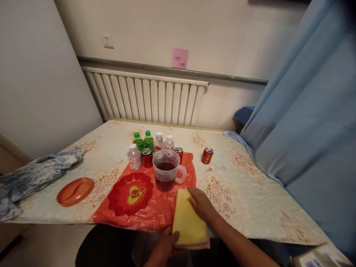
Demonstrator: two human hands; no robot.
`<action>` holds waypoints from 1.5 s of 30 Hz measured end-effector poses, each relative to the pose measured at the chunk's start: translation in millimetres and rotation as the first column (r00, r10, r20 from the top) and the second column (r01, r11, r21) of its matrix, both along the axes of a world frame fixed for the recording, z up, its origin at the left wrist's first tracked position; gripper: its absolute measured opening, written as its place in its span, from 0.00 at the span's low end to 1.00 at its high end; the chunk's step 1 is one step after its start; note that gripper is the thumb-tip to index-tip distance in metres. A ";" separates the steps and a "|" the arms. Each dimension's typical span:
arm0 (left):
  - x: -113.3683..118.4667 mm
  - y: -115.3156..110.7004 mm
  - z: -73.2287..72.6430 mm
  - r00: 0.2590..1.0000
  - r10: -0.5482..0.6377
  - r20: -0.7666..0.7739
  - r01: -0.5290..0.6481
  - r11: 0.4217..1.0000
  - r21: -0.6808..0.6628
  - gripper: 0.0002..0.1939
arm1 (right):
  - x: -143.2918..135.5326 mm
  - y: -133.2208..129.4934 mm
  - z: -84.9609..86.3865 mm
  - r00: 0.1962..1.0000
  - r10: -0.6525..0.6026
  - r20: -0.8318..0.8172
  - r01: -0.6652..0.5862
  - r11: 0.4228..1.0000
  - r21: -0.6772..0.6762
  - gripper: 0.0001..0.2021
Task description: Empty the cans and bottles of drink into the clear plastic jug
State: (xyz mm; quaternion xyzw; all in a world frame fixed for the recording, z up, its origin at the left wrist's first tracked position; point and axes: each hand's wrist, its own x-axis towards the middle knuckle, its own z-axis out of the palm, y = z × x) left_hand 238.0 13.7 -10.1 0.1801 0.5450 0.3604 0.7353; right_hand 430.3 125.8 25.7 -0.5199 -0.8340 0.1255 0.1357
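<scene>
A folded yellow cloth (189, 222) is held at the table's front edge, beside the red plastic sheet. My left hand (167, 241) grips its lower left side, thumb on top. My right hand (201, 204) closes over its upper right edge, its fingertips partly hidden. Just beyond the cloth stands a clear plastic jug (166, 171) of dark liquid, its handle pointing right. To its left lies a red scalloped dish (130, 193) with a yellow heart print. Both rest on the red plastic sheet (158, 211).
Behind the jug stand green-capped bottles (148, 141), white-capped bottles (135, 157) and red cans (147, 158). Another red can (207, 155) is off to the right. An orange lid (75, 191) and bunched patterned fabric (41, 176) lie left. A blue curtain (300, 111) hangs at the right.
</scene>
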 end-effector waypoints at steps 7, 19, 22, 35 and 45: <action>-2.8 -2.5 3.6 0.993 -0.053 -0.105 0.059 0.996 0.059 0.15 | 9.1 29.2 1.2 0.986 -0.165 0.019 0.166 0.983 -0.075 0.11; 0.6 0.1 3.9 0.997 -0.073 -0.016 0.074 0.990 0.123 0.22 | 37.7 38.1 17.5 0.979 -0.205 -0.015 0.192 0.938 -0.288 0.05; 5.1 9.8 12.1 0.997 -0.068 -0.034 0.072 0.987 0.146 0.20 | 39.7 49.2 21.9 0.973 -0.232 0.012 0.225 0.928 -0.297 0.05; 12.8 64.5 21.8 1.000 -0.002 -0.019 0.005 0.989 0.147 0.09 | 21.8 109.2 35.9 0.971 -0.149 0.189 0.196 0.945 -0.263 0.13; 9.7 63.8 14.2 0.994 0.012 -0.104 -0.003 0.996 0.087 0.07 | 5.9 106.2 24.1 0.949 -0.143 0.281 0.192 0.969 -0.157 0.12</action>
